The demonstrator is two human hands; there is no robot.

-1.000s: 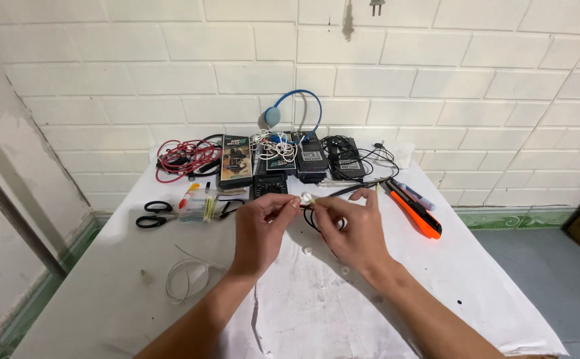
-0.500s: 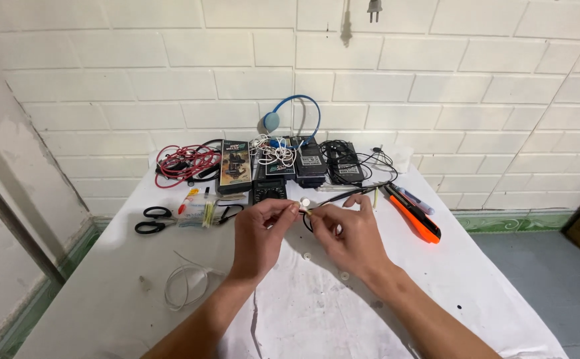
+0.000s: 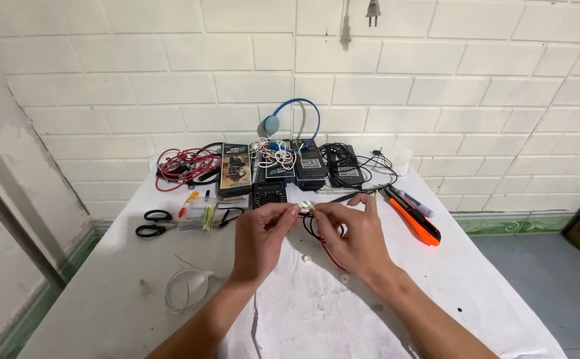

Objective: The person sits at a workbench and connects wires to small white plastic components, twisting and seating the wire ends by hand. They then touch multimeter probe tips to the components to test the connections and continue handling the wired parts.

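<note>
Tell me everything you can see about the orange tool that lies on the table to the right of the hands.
The orange tool is long and slim, with a bright orange body and a black strip along its upper edge; it looks like plastic, perhaps a utility knife. It lies flat on the white table, slanted, with its far end toward the wall. A pen-like white object lies beside it. The right hand is near but does not touch it. No blade is visible.

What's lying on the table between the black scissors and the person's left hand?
In the head view, between the scissors and the left hand lie a small clear packet with yellow pieces and a thin black cable.
</note>
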